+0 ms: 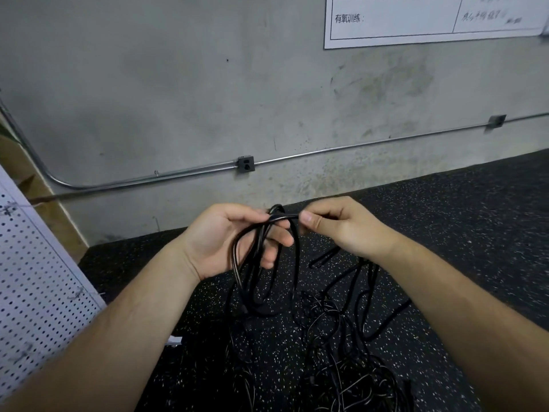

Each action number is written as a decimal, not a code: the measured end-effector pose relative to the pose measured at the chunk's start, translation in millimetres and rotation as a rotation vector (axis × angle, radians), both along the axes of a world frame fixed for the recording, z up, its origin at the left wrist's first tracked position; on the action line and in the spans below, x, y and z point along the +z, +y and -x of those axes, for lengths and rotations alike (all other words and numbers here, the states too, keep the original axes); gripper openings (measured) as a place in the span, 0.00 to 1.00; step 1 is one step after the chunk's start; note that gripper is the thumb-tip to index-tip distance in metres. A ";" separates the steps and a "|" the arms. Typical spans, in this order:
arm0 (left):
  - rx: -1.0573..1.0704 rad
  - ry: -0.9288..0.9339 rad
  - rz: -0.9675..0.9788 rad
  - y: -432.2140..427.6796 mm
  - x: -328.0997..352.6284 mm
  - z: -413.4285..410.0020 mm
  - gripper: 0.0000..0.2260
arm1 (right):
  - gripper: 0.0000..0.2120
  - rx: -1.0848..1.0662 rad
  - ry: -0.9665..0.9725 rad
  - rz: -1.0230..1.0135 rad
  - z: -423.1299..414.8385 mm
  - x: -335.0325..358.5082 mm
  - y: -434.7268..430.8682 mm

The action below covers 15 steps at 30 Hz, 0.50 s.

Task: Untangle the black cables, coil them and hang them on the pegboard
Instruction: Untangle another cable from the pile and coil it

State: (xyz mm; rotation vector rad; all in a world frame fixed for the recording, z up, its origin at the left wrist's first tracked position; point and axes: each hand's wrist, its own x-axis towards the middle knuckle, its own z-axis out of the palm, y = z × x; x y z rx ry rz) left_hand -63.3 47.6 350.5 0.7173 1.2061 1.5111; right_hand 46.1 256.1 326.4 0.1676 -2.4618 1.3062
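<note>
The left hand (234,239) curls round a few loops of black cable (269,257); the right hand (335,227) pinches its strand at 3 o'clock. Limp, light, probably springy: hold where loops cross. Tangle (341,346) lies below at 6.

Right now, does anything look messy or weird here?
Yes. The cables lie in a tangled heap on the speckled floor, strands crossing. Only the few loops in the left hand look tidy; the right hand pinches one strand.
</note>
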 end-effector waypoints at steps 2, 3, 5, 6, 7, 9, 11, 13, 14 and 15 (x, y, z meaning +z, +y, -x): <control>-0.020 -0.018 0.002 4.2 -3.9 -0.3 0.12 | 0.14 -0.071 0.046 -0.018 3.5 -6.1 -6.7; -0.018 -0.035 0.008 6.6 -4.1 -0.9 0.11 | 0.13 -0.110 0.072 -0.003 4.6 -8.0 -9.8; 0.036 -0.022 0.025 11.4 -2.9 -4.4 0.10 | 0.09 -0.177 0.122 0.038 5.6 -10.8 -14.5; 0.078 -0.001 0.016 14.4 -2.1 -7.5 0.10 | 0.09 -0.199 0.145 0.054 5.6 -11.7 -16.6; 0.125 0.010 -0.011 16.8 -1.2 -10.5 0.10 | 0.09 -0.216 0.159 0.069 6.0 -13.3 -18.1; 0.206 -0.019 -0.100 19.4 -0.1 -15.3 0.09 | 0.11 -0.240 0.135 0.079 7.8 -19.8 -19.2; 0.252 -0.075 -0.199 18.7 2.7 -15.9 0.09 | 0.13 -0.213 0.033 0.068 8.8 -33.1 -14.6; 0.282 -0.110 -0.292 14.1 9.0 -12.4 0.10 | 0.14 -0.175 -0.137 0.037 7.6 -50.9 -6.2; 0.301 -0.123 -0.343 10.6 13.3 -10.0 0.11 | 0.14 -0.166 -0.228 -0.022 6.6 -59.6 -2.3; 0.320 -0.133 -0.389 6.6 18.0 -7.0 0.11 | 0.14 -0.168 -0.302 -0.104 5.7 -67.5 1.2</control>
